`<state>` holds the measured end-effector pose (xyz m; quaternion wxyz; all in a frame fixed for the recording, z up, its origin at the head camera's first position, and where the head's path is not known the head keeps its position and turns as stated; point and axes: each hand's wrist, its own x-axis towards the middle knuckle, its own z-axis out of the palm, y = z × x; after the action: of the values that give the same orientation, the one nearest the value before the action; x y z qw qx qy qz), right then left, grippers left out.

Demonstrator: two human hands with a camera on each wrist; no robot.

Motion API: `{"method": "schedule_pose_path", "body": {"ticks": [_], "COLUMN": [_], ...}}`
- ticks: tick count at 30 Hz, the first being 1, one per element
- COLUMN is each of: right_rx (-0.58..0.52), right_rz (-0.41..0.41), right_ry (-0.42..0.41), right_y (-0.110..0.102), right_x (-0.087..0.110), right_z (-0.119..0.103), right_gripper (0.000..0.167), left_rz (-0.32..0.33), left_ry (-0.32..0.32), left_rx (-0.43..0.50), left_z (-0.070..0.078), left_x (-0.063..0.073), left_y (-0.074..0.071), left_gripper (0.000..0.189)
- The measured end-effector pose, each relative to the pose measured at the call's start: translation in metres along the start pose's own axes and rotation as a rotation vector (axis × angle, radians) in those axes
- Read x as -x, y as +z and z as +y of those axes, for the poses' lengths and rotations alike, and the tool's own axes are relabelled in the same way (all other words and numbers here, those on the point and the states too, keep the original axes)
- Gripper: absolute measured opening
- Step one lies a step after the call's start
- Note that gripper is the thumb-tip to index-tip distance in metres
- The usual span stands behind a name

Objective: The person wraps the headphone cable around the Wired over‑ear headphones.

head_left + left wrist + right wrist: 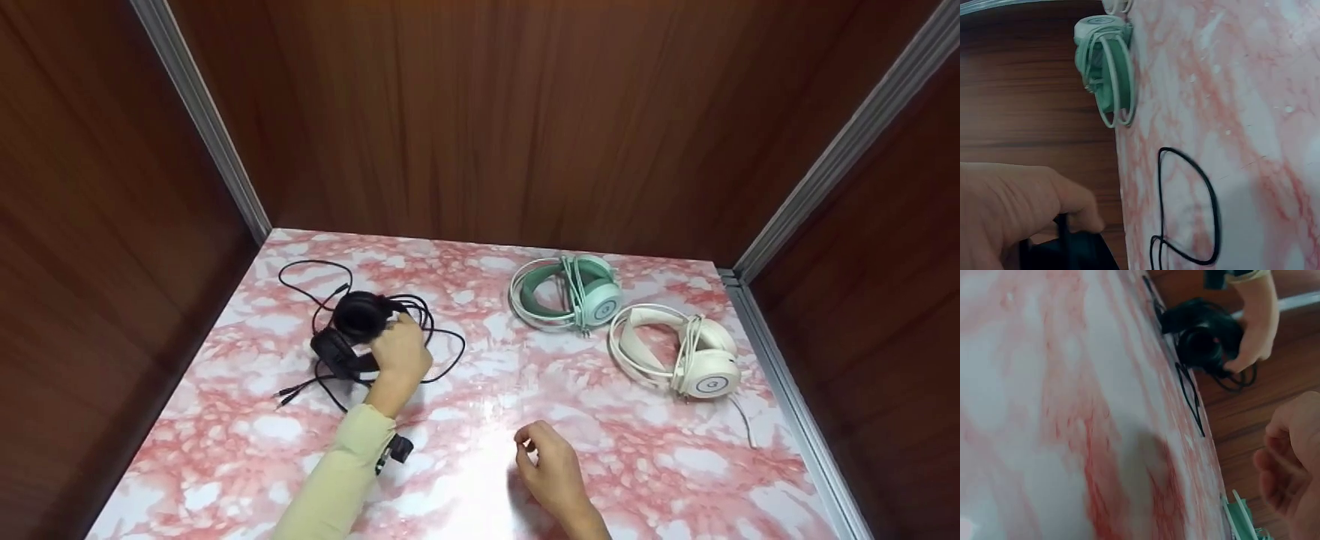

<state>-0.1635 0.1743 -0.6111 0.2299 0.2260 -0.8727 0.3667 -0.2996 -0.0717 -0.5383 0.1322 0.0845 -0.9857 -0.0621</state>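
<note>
On the left of the table, my left hand (401, 351) grips the headband side of a pair of black headphones (358, 316). Their round ear cups face up and left, and loops of black cable (448, 336) trail around them onto the tabletop. From the left wrist, a dark part of the headphones (1081, 253) shows under the thumb and fingers. My right hand (553, 469) hovers over the front middle of the table, fingers loosely curled with nothing in them. In the right wrist view, the black headphones (1202, 343) appear tilted in the left hand's grasp.
Green headphones (602, 304) with their cable wound round them lie at the back right. Cream headphones (711, 367), also wrapped in cable, lie nearer the right edge. Brown wood-grain panels (480, 127) enclose the pink-and-white marbled table (480, 487) at the back and sides.
</note>
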Motion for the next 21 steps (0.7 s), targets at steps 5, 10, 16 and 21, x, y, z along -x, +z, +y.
{"method": "schedule_pose_path", "body": {"ticks": [5,10,16,21], "right_rx": [0.058,-0.004,-0.053,-0.111], "right_rz": [0.060,0.030,0.013,0.034], "right_ry": [-0.108,-0.121,-0.031,0.104], "right_y": [-0.005,-0.016,-0.040,-0.063], "right_x": [-0.006,-0.011,-0.011,-0.009], "right_z": [-0.002,0.001,0.010,0.018], "right_gripper": [0.033,0.026,0.019,0.021], "left_rz": [0.025,0.095,0.238,0.303], "left_ry": [-0.007,-0.005,0.019,0.115], "left_rx": [0.092,0.270,0.630,0.899], "left_z": [-0.014,-0.032,-0.052,-0.060], "left_x": [-0.003,0.001,0.016,0.033], "left_y": [-0.020,-0.039,-0.066,-0.081], "left_gripper": [0.052,0.040,0.039,0.031]}}
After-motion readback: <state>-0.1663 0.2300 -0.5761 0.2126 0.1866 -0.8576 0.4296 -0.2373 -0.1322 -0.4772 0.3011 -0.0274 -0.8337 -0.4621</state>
